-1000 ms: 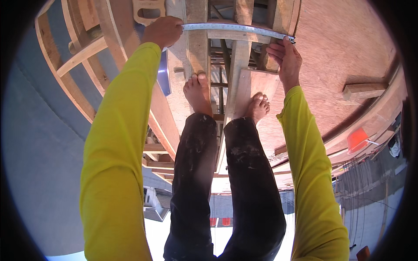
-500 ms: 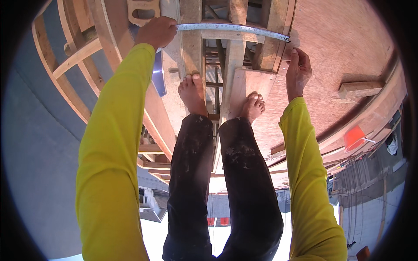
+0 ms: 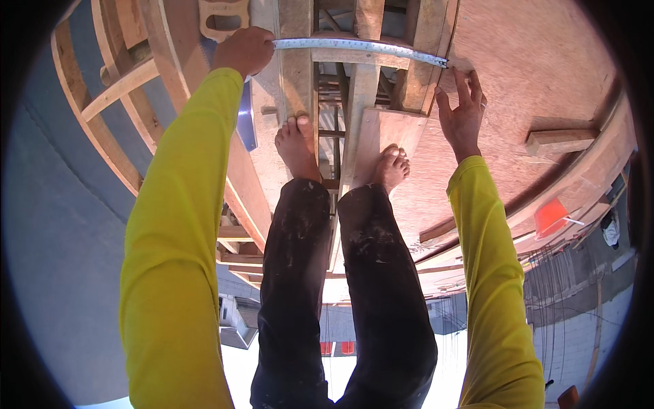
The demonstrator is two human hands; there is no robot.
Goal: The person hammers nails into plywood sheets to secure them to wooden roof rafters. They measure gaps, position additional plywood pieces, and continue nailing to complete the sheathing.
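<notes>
My left hand point(image 3: 244, 52) is closed around the case of a measuring tape at the top left. The silver tape blade point(image 3: 361, 48) runs from it to the right, across a gap between wooden beams, and ends at the edge of a plywood sheet point(image 3: 531, 75). My right hand point(image 3: 462, 116) is open, fingers spread, just below and right of the blade's end, resting on or just over the plywood; it holds nothing. Both arms wear yellow sleeves. My bare feet point(image 3: 298, 144) stand on wooden planks.
A blue-handled tool point(image 3: 246, 126) lies along the left beam beside my left foot. A short wood block point(image 3: 557, 140) lies on the plywood at right. An orange object point(image 3: 550, 217) sits at the formwork's edge. Open gaps between beams drop to the ground far below.
My right hand has let go of the tape's end and moved down and right, opening its fingers. The left hand still holds the tape stretched.
</notes>
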